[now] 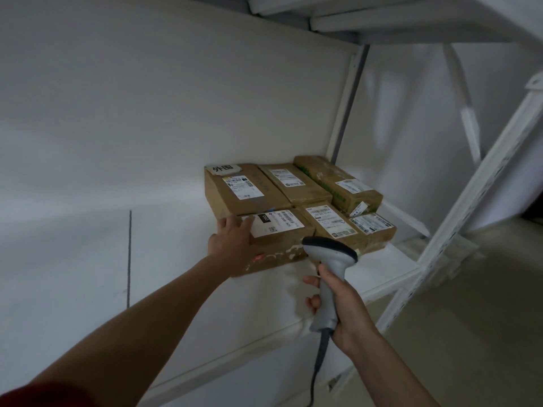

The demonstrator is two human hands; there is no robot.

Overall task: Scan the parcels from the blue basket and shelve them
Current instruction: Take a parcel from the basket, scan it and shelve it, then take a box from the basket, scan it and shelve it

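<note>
A shelved box (280, 248) is touched by the flat left hand (232, 245). A scanner (330, 254) is gripped in the right hand (349, 309).

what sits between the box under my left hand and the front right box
One labelled middle parcel lies between the front left parcel, under the left hand, and the front right parcel; head view.

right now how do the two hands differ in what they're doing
The left hand lies with its fingers stretched out against the front-left parcel. The right hand is curled round the handle of the scanner. The left hand reaches in over the shelf, while the right hand sits nearer the camera and touches no parcel. Both hands are bare.
</note>
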